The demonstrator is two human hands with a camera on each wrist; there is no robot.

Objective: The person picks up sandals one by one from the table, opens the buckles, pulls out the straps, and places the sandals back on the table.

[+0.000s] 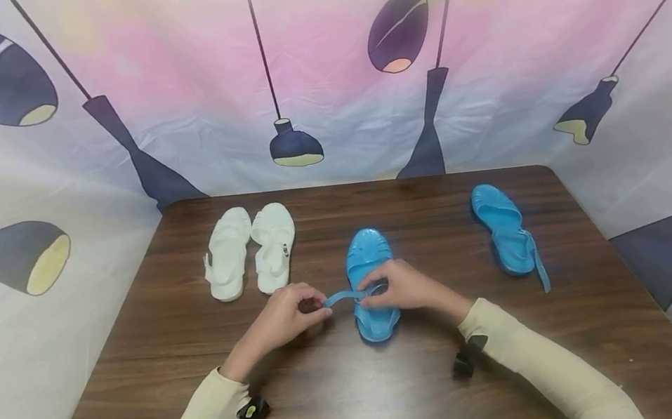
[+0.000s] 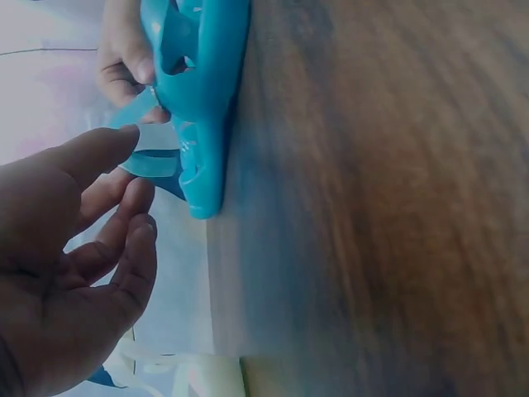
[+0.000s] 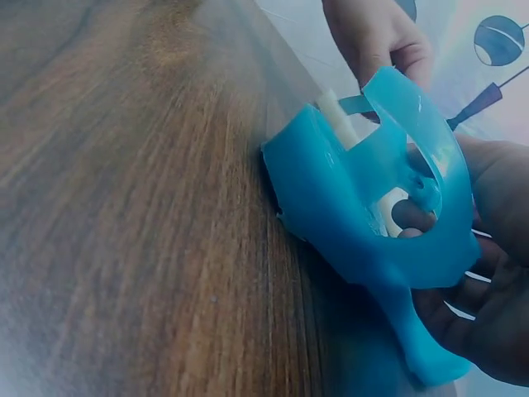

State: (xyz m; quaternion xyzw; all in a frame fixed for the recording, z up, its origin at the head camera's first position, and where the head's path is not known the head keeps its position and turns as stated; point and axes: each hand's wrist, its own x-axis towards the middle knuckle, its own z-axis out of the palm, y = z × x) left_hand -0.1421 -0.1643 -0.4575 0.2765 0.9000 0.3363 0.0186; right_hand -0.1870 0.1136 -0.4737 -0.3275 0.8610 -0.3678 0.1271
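A blue sandal [image 1: 368,251] lies sole down in the middle of the table, toe pointing to the back. My left hand [image 1: 289,315], left of it, pinches the free end of its blue strap [image 1: 341,296] between thumb and forefinger. That strap stretches from the sandal toward the left hand, also visible in the left wrist view. Over the sandal's right side, my right hand [image 1: 406,286] pinches the strap near the buckle area. In the right wrist view its fingers [image 3: 446,318] reach around the heel part of the sandal [image 3: 322,182]; the buckle itself is partly hidden.
A pair of white sandals [image 1: 230,252] stands at the back left of the brown wooden table [image 1: 160,374]. Another blue sandal [image 1: 503,223], its strap hanging loose, lies at the back right. A printed cloth [image 1: 321,48] with lamp pictures hangs behind the table.
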